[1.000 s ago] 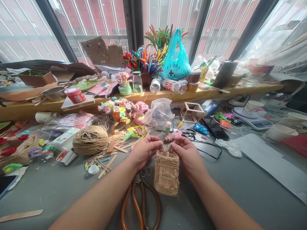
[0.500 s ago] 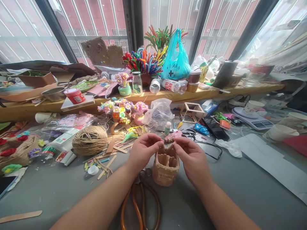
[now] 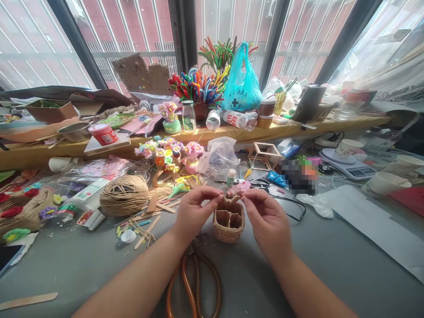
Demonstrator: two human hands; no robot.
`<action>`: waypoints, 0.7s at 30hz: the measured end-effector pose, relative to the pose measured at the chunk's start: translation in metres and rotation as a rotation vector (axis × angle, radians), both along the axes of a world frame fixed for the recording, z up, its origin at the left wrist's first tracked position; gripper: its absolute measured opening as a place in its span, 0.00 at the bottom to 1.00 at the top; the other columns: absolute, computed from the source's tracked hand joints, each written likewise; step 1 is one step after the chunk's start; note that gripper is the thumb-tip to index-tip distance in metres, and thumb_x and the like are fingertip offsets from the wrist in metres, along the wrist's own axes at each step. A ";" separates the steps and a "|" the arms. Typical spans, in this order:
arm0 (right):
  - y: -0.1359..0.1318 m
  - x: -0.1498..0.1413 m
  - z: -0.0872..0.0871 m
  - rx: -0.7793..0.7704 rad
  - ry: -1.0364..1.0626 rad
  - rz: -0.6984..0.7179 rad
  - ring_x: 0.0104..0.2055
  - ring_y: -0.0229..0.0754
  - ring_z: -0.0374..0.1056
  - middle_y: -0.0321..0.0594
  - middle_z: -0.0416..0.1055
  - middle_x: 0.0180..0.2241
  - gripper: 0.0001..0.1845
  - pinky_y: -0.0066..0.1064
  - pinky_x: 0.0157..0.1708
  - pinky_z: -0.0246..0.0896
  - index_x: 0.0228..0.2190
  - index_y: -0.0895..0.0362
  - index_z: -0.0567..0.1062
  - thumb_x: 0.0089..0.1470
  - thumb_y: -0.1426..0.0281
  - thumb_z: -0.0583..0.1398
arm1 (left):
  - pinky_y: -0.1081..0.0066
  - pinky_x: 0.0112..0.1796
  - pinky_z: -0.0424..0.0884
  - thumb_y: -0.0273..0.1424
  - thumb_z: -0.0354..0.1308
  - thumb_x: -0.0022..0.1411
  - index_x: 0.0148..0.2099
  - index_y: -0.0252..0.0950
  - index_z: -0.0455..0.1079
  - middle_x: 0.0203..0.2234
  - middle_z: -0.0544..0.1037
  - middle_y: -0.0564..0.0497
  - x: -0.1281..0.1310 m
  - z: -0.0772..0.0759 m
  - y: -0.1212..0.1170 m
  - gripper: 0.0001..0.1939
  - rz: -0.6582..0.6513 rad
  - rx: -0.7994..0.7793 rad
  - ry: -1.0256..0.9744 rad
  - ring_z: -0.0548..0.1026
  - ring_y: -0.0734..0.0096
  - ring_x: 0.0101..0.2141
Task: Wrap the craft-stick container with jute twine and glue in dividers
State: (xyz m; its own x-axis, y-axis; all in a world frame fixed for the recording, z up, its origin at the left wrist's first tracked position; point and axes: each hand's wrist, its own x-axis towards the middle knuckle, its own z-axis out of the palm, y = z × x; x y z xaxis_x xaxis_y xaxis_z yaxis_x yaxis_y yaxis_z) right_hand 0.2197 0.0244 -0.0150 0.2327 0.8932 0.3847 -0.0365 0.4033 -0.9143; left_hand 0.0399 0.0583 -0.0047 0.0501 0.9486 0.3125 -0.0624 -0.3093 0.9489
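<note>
A small woven basket (image 3: 228,233) stands between my hands, its inside split by a wavy-topped divider. At its far rim, a short piece of brown jute twine (image 3: 230,202) spans from one hand to the other. My left hand (image 3: 198,213) pinches the twine's left end between thumb and forefinger. The right end sits in a matching pinch of my right hand (image 3: 269,217). How the twine meets the rim is too small to make out. Large scissors with brown handles (image 3: 189,287) lie near my left forearm, their blades partly hidden.
A ball of jute twine (image 3: 124,194) and loose craft sticks (image 3: 153,202) lie to the left. Beyond the basket are a glue stick (image 3: 231,178) and a wooden frame (image 3: 264,154). White paper (image 3: 371,229) and a kitchen scale (image 3: 349,164) are at right; a crowded shelf (image 3: 145,141) runs behind.
The basket has shifted slightly away from me and tipped so more of its inside shows. My hands have stayed close to their places, still pinching.
</note>
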 end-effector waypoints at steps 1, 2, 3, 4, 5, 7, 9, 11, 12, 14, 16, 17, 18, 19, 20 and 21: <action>0.000 0.000 0.000 -0.024 0.018 -0.016 0.46 0.48 0.74 0.39 0.79 0.41 0.03 0.42 0.51 0.69 0.38 0.47 0.81 0.61 0.66 0.66 | 0.65 0.46 0.76 0.35 0.72 0.57 0.36 0.39 0.81 0.35 0.84 0.47 -0.001 0.000 0.001 0.06 0.016 0.012 -0.007 0.80 0.62 0.39; 0.000 0.000 0.000 -0.048 0.037 -0.034 0.45 0.48 0.74 0.39 0.79 0.40 0.02 0.42 0.51 0.69 0.38 0.47 0.81 0.61 0.65 0.66 | 0.65 0.46 0.76 0.34 0.72 0.58 0.36 0.39 0.81 0.34 0.84 0.48 -0.002 0.000 0.001 0.06 0.039 0.017 -0.030 0.80 0.63 0.39; -0.001 0.000 0.000 -0.073 0.057 -0.055 0.45 0.48 0.75 0.39 0.79 0.40 0.03 0.42 0.51 0.70 0.37 0.47 0.81 0.60 0.64 0.67 | 0.66 0.45 0.76 0.34 0.72 0.58 0.36 0.40 0.80 0.34 0.83 0.48 -0.003 0.000 0.002 0.06 0.071 0.015 -0.062 0.80 0.63 0.39; -0.001 0.000 0.000 -0.093 0.072 -0.077 0.44 0.47 0.75 0.39 0.80 0.39 0.04 0.42 0.50 0.70 0.37 0.48 0.80 0.59 0.64 0.68 | 0.67 0.45 0.76 0.34 0.72 0.58 0.37 0.40 0.80 0.35 0.83 0.49 -0.004 0.000 0.003 0.06 0.114 0.015 -0.092 0.80 0.64 0.39; -0.002 0.001 0.000 -0.104 0.077 -0.096 0.43 0.47 0.75 0.39 0.80 0.39 0.04 0.42 0.49 0.71 0.38 0.48 0.80 0.59 0.64 0.68 | 0.67 0.44 0.75 0.34 0.71 0.59 0.38 0.41 0.79 0.35 0.83 0.49 -0.005 0.000 0.002 0.05 0.160 0.026 -0.105 0.79 0.65 0.39; -0.006 0.002 0.000 -0.066 0.028 -0.105 0.44 0.48 0.75 0.40 0.79 0.39 0.04 0.42 0.48 0.71 0.39 0.48 0.80 0.60 0.66 0.67 | 0.66 0.45 0.75 0.32 0.70 0.60 0.40 0.42 0.80 0.36 0.82 0.49 -0.007 0.003 -0.001 0.05 0.216 0.096 -0.055 0.79 0.65 0.39; -0.013 0.004 0.001 0.066 -0.113 -0.075 0.44 0.48 0.75 0.40 0.79 0.40 0.06 0.42 0.48 0.71 0.40 0.47 0.80 0.60 0.70 0.67 | 0.65 0.46 0.74 0.30 0.70 0.60 0.41 0.43 0.82 0.36 0.83 0.47 -0.010 0.007 -0.009 0.06 0.179 0.214 0.074 0.79 0.63 0.39; -0.020 0.006 0.003 0.225 -0.265 -0.022 0.43 0.47 0.75 0.39 0.79 0.39 0.12 0.41 0.47 0.71 0.41 0.47 0.81 0.58 0.76 0.66 | 0.63 0.48 0.74 0.27 0.70 0.58 0.41 0.45 0.84 0.35 0.84 0.47 -0.011 0.012 -0.018 0.09 0.044 0.315 0.214 0.79 0.62 0.38; -0.023 0.007 0.005 0.289 -0.314 0.007 0.42 0.47 0.75 0.39 0.79 0.39 0.16 0.40 0.46 0.71 0.42 0.46 0.81 0.57 0.79 0.66 | 0.63 0.48 0.74 0.26 0.71 0.57 0.41 0.46 0.85 0.35 0.84 0.46 -0.012 0.014 -0.023 0.11 -0.037 0.340 0.276 0.80 0.61 0.38; -0.028 0.008 0.007 0.355 -0.348 0.073 0.41 0.46 0.76 0.39 0.79 0.39 0.20 0.39 0.44 0.72 0.45 0.47 0.80 0.56 0.82 0.65 | 0.62 0.49 0.74 0.25 0.71 0.56 0.43 0.47 0.85 0.35 0.86 0.46 -0.014 0.017 -0.028 0.13 -0.180 0.342 0.376 0.81 0.60 0.38; -0.031 0.010 0.009 0.353 -0.353 0.123 0.42 0.46 0.76 0.40 0.79 0.40 0.21 0.39 0.44 0.73 0.46 0.47 0.80 0.57 0.83 0.64 | 0.61 0.51 0.74 0.24 0.71 0.57 0.45 0.48 0.85 0.37 0.86 0.46 -0.016 0.017 -0.030 0.16 -0.269 0.340 0.437 0.82 0.58 0.39; -0.031 0.011 0.010 0.349 -0.366 0.132 0.43 0.47 0.76 0.40 0.79 0.40 0.21 0.39 0.44 0.73 0.46 0.47 0.80 0.57 0.83 0.64 | 0.62 0.51 0.74 0.23 0.70 0.58 0.47 0.48 0.85 0.38 0.87 0.46 -0.016 0.016 -0.029 0.17 -0.285 0.371 0.457 0.82 0.59 0.40; -0.031 0.012 0.011 0.347 -0.392 0.135 0.44 0.47 0.76 0.41 0.79 0.41 0.20 0.38 0.44 0.74 0.46 0.48 0.80 0.58 0.83 0.64 | 0.62 0.51 0.74 0.23 0.69 0.59 0.49 0.48 0.84 0.40 0.87 0.46 -0.017 0.015 -0.028 0.18 -0.286 0.427 0.475 0.83 0.59 0.41; -0.031 0.013 0.012 0.352 -0.425 0.138 0.44 0.47 0.76 0.42 0.79 0.42 0.20 0.38 0.44 0.74 0.46 0.48 0.80 0.59 0.82 0.63 | 0.63 0.50 0.75 0.23 0.68 0.61 0.50 0.48 0.83 0.40 0.87 0.46 -0.016 0.014 -0.026 0.18 -0.266 0.522 0.476 0.83 0.61 0.41; -0.030 0.013 0.013 0.363 -0.459 0.145 0.44 0.47 0.76 0.42 0.79 0.43 0.20 0.38 0.44 0.74 0.47 0.48 0.80 0.59 0.82 0.63 | 0.64 0.48 0.76 0.23 0.67 0.62 0.51 0.47 0.82 0.41 0.87 0.47 -0.015 0.013 -0.025 0.18 -0.228 0.637 0.465 0.83 0.63 0.40; -0.030 0.014 0.013 0.375 -0.489 0.156 0.45 0.47 0.76 0.42 0.78 0.44 0.21 0.38 0.45 0.74 0.48 0.48 0.80 0.60 0.82 0.62 | 0.65 0.46 0.77 0.24 0.67 0.63 0.52 0.45 0.81 0.40 0.86 0.47 -0.014 0.012 -0.023 0.16 -0.176 0.752 0.442 0.83 0.64 0.39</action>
State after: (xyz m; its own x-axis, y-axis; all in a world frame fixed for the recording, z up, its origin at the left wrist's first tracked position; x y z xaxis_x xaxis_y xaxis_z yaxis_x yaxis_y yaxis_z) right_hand 0.2334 -0.0057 -0.0017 -0.1712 0.6864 0.7068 0.2652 0.7230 -0.6379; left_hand 0.0259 0.0353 0.0072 0.4392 0.4676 0.7671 0.1559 -0.8806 0.4476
